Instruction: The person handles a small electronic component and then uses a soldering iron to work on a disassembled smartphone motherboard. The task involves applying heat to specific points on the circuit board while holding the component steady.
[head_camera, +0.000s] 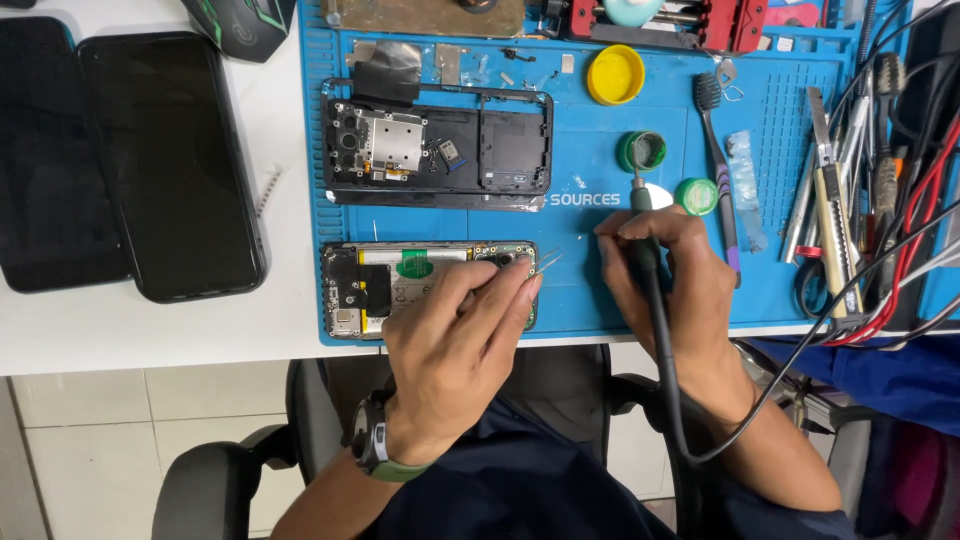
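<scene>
My left hand (462, 328) rests on an opened phone (400, 285) at the near edge of the blue work mat (590, 300) and pinches metal tweezers (545, 264) whose tips point right. My right hand (668, 275) grips a soldering iron (640, 205) like a pen, its tip reaching into a small green tin (643, 150) of flux or paste. The iron's black cable runs back under my right wrist. A second opened phone frame (437, 145) with a bare board lies farther back on the mat.
Two dark phones (170, 160) lie screen-up on the white table at left. A yellow lid (615, 75), a green cap (696, 195), a black brush (718, 150), several hand tools and red and black cables (860, 200) crowd the mat's right side. An office chair is below the table.
</scene>
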